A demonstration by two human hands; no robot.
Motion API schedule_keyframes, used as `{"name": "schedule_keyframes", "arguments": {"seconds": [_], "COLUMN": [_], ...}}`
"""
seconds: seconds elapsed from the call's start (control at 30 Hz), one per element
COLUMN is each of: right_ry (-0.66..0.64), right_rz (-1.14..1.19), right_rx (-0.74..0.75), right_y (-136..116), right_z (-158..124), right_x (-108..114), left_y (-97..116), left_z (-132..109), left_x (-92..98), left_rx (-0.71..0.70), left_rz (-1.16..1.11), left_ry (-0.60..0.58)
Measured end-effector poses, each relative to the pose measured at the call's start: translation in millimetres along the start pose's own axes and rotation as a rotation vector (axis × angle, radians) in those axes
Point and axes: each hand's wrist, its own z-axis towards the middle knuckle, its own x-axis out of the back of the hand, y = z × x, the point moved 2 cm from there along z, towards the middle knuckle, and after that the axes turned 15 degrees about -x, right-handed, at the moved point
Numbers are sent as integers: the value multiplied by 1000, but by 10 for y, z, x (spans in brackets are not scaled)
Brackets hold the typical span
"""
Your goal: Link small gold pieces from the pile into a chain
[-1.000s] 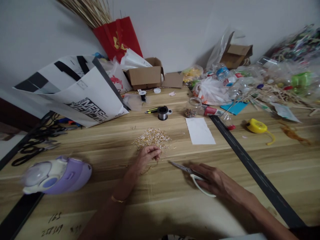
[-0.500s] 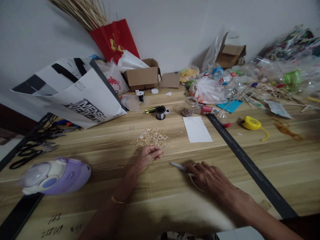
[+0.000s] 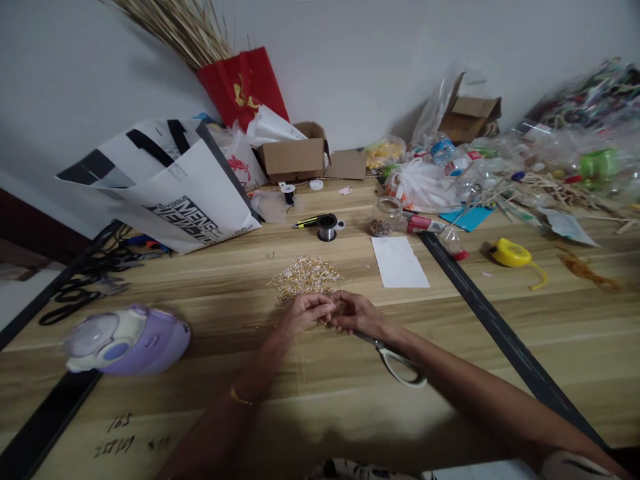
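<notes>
Head view has both your hands together over the middle of the bench [image 3: 240, 440], at the near edge of a loose pile of gold and clear beads [image 3: 307, 273]. Your left hand [image 3: 303, 313] has its thumb and fingers pressed together at the tips; whatever lies between them is too small to make out. Your right hand [image 3: 361, 315] meets it from the right, fingers curled inward, and you cannot tell whether they pinch anything. White-handled scissors [image 3: 388, 366] lie just below your right hand, their handle loop pointing near and right, their blade tips hidden; whether your palm touches them is unclear. Beyond the pile, a spool of wire [image 3: 327, 228] stands upright beside a yellow-and-black cutter [image 3: 305, 221]. To the right of the pile you have a white sheet of paper [image 3: 399, 262] lying flat, with a clear jar [image 3: 386, 215] holding small beads just past its far edge. Farther right sits a yellow tape measure [image 3: 511, 253], its yellow tail on the bench. On your left, a purple-and-cream container [image 3: 150, 343] lies near several black-handled tools [image 3: 70, 300], and a white shopping bag [image 3: 193, 193] stands tilted behind them.
</notes>
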Motion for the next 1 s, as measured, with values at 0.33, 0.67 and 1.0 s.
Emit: {"name": "schedule_keyframes", "arguments": {"seconds": [0.33, 0.67, 1.0], "right_ry": [55, 191, 137], "right_rz": [-153, -403, -342], "right_rx": [-28, 33, -4], "right_y": [39, 151, 190], "right_z": [-117, -215, -209], "right_x": [145, 371, 478], "left_y": [-14, 339, 270], "left_z": [-1, -53, -533], "left_x": [-27, 222, 829], "left_rx": [-59, -196, -29], "left_rz": [220, 893, 1142], "left_ry": [-71, -205, -362]}}
